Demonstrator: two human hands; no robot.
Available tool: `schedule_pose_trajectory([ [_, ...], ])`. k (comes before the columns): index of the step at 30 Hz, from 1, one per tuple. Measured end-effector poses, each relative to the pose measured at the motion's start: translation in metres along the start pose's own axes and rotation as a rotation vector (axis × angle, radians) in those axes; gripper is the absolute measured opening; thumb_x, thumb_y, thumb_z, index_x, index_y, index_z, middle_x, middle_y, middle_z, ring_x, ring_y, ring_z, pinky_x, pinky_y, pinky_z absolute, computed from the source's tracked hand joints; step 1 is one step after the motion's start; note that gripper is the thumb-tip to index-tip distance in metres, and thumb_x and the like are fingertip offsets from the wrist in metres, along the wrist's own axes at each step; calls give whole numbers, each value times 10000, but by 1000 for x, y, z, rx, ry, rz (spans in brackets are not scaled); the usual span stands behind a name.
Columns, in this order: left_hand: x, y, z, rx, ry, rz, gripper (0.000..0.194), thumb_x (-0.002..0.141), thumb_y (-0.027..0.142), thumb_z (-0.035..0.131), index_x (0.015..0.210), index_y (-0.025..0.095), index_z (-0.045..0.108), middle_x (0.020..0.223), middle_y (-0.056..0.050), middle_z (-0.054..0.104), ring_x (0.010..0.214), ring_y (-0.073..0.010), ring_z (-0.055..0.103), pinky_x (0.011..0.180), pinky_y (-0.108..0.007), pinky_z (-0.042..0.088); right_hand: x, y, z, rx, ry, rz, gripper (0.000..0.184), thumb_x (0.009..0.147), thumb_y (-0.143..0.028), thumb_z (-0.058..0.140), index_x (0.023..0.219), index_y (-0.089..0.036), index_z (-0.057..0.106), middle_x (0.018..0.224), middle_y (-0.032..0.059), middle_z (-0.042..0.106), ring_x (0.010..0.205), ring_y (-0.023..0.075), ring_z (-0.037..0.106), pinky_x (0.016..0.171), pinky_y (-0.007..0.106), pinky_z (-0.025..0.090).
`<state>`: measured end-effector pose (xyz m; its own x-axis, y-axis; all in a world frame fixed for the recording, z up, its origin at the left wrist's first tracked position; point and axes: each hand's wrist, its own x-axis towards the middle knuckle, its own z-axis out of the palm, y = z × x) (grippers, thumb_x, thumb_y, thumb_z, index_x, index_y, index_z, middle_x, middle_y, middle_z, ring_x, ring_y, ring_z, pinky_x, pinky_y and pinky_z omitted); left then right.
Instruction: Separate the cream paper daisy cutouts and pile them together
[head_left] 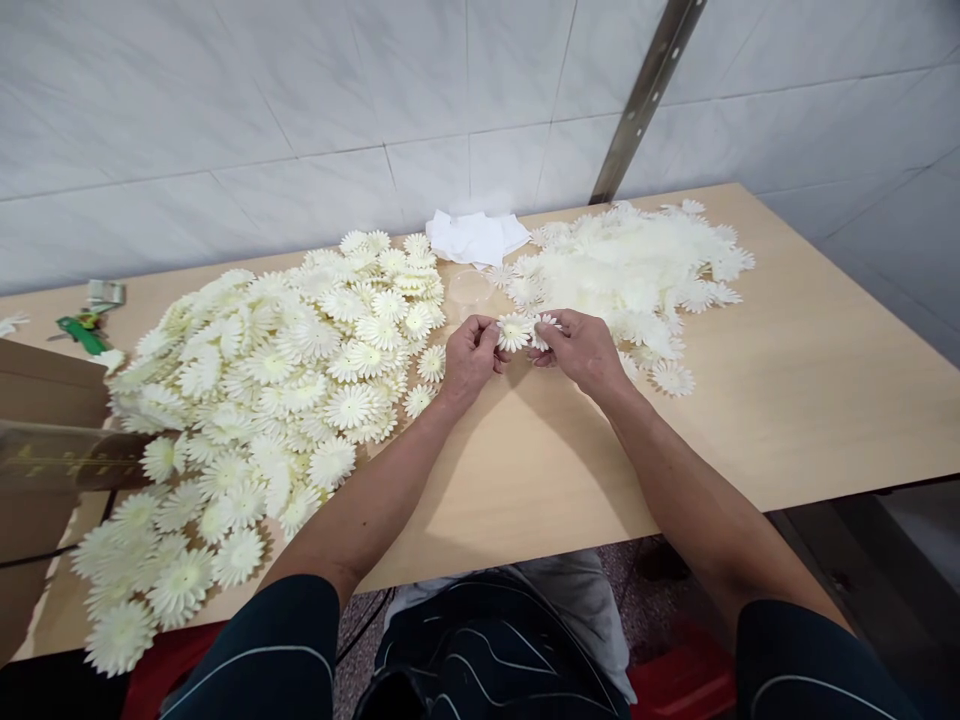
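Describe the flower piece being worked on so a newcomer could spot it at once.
Start at the wooden table, between the large flower heap on the left and the paler heap on the right. The white daisy is the only one pinched between both hands.

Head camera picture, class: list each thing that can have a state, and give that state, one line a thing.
left hand: closed on a flower's left edge
right hand: pinching a second flower piece
flower: held above the table, petals spread
second flower piece: held, partly hidden by fingers
left pile of flowers: spread loosely
right pile of petals: heaped
white cloth: crumpled
clear cup: upright
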<state>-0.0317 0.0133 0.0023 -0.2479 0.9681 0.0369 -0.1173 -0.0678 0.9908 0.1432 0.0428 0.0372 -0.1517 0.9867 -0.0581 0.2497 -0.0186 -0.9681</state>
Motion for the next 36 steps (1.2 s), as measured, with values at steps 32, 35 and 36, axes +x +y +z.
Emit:
schedule_pose_trajectory([
  [32, -4, 8, -2, 74, -112, 34, 513, 824, 692, 869, 898, 203, 730, 569, 70, 544, 413, -71, 401, 385, -230, 318, -8, -8, -3, -164, 86, -109, 763, 955, -866, 640, 547, -235, 510, 481, 14, 566, 467, 149, 543, 503, 278, 443],
  [35, -5, 11, -3, 107, -136, 20, 478, 807, 626, 900, 975, 197, 775, 541, 86, 524, 404, -73, 412, 393, -227, 343, -7, -9, -5, -130, 83, -97, 672, 972, -793, 685, 618, -238, 553, 505, 6, 587, 475, 159, 588, 496, 267, 453],
  [36, -6, 12, -3, 112, -144, 16, 468, 798, 611, 907, 966, 193, 778, 550, 84, 532, 409, -75, 433, 400, -225, 367, -7, -10, -6, -127, 86, -98, 643, 978, -761, 701, 632, -237, 562, 507, 3, 591, 472, 158, 594, 494, 261, 452],
])
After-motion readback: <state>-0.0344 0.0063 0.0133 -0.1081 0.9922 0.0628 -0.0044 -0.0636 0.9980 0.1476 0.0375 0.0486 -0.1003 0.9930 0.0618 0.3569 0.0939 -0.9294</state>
